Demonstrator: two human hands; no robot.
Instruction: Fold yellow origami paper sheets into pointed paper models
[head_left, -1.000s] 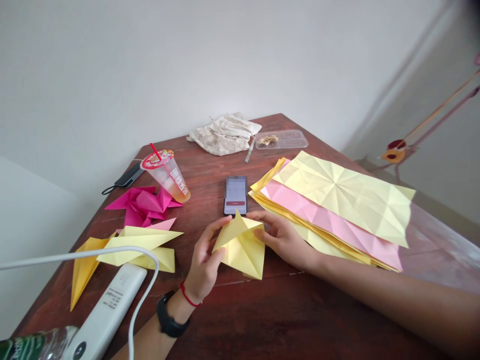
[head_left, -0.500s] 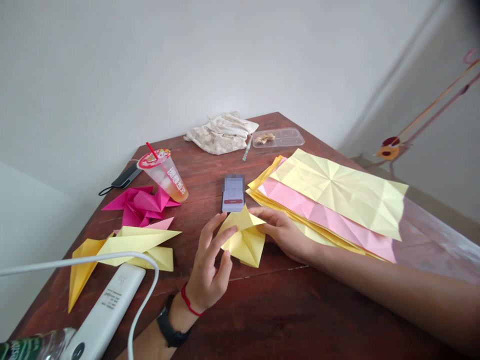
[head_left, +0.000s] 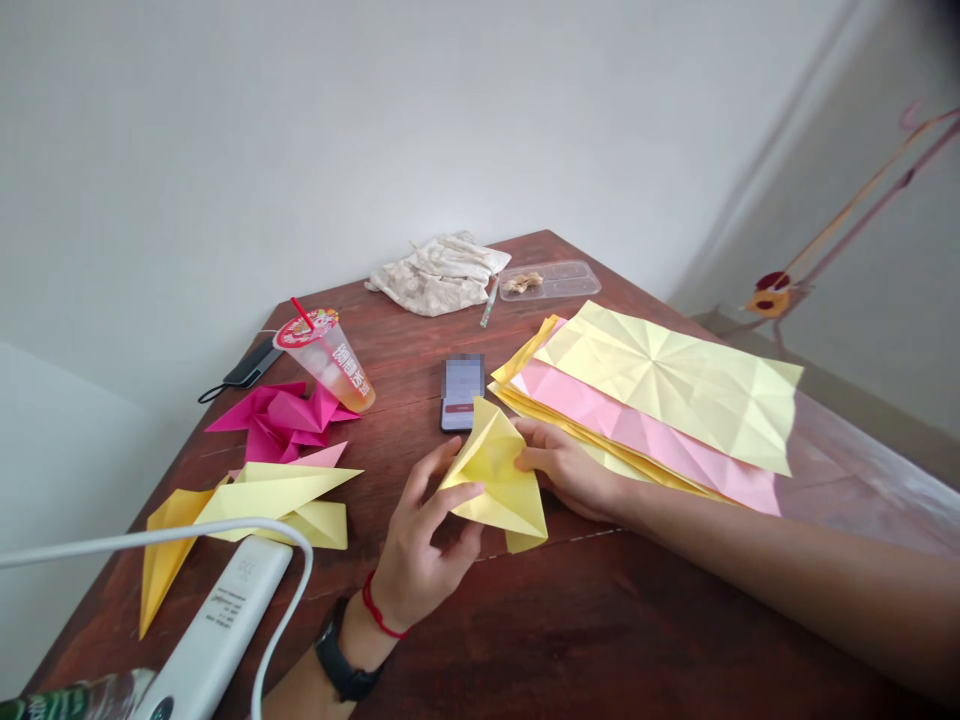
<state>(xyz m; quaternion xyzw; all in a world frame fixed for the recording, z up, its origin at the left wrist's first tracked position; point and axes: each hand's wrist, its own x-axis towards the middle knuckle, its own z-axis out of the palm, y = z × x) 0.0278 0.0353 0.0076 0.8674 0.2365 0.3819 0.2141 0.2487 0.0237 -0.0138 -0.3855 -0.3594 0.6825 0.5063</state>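
Folded yellow paper piece (head_left: 499, 480) held between both hands, just above the bench (head_left: 600, 630), just in front of the phone (head_left: 462, 392) and beside the paper stack. My left hand (head_left: 420, 540) is at its left side, fingers (head_left: 457, 490) spread and grasping the paper, with the wrist carrying a black watch (head_left: 341, 665) and a red string (head_left: 379, 620). My right hand (head_left: 570, 470) is at its right side, fingers (head_left: 534, 460) curled and grasping the opposite edge. Paper stack (head_left: 660, 400), creased pale yellow and pink sheets over deeper yellow, lies flat just right of my right hand. Left of the work: magenta folded paper (head_left: 281, 420), yellow folded pieces (head_left: 270, 490), plastic cup with red straw (head_left: 326, 360). Far end of bench: crumpled cloth (head_left: 439, 275), clear plastic tray (head_left: 551, 280). White corded device (head_left: 225, 610) lies at near left
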